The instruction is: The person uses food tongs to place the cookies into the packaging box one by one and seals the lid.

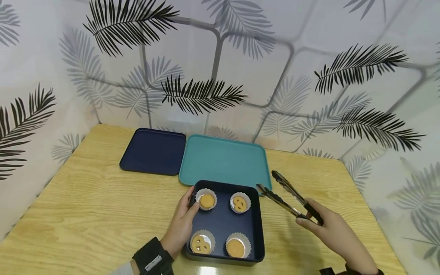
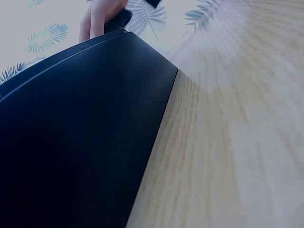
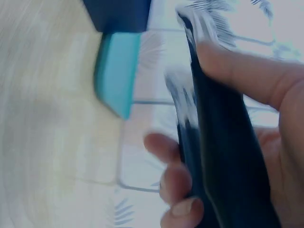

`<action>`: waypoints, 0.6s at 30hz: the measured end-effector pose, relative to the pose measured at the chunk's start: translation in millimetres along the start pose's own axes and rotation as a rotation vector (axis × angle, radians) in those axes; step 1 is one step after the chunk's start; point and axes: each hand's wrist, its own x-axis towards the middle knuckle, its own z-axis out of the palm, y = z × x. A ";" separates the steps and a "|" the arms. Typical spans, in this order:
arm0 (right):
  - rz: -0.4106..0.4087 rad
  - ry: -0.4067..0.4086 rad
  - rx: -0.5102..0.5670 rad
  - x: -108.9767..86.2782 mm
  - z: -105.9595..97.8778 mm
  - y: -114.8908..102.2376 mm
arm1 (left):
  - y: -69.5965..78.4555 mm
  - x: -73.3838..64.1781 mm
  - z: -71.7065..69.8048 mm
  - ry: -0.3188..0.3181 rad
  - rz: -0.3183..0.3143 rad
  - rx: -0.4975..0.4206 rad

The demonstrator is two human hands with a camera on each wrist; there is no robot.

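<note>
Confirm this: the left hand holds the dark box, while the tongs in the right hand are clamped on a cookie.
No: the tongs in the right hand grip nothing; the head view shows them spread open and empty. The left hand does hold the dark box.

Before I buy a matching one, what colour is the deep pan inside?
The deep pan is dark navy blue inside; the head view shows it best.

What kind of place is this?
Maybe a baking or snack corner, though I can't tell which room. You can see a wooden table against a leaf-patterned wall, a dark box holding four cookies in paper cups, and tongs in the right hand.
</note>
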 end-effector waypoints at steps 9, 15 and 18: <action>0.067 -0.019 0.047 49.2 18.4 18.6 | -1.9 0.8 0.2 0.005 0.013 -0.001; 0.047 -0.037 0.047 63.7 34.7 12.7 | -1.4 0.7 0.5 0.010 0.011 -0.010; 0.046 -0.036 0.036 67.9 39.8 7.7 | -1.0 0.6 0.3 0.010 0.010 -0.009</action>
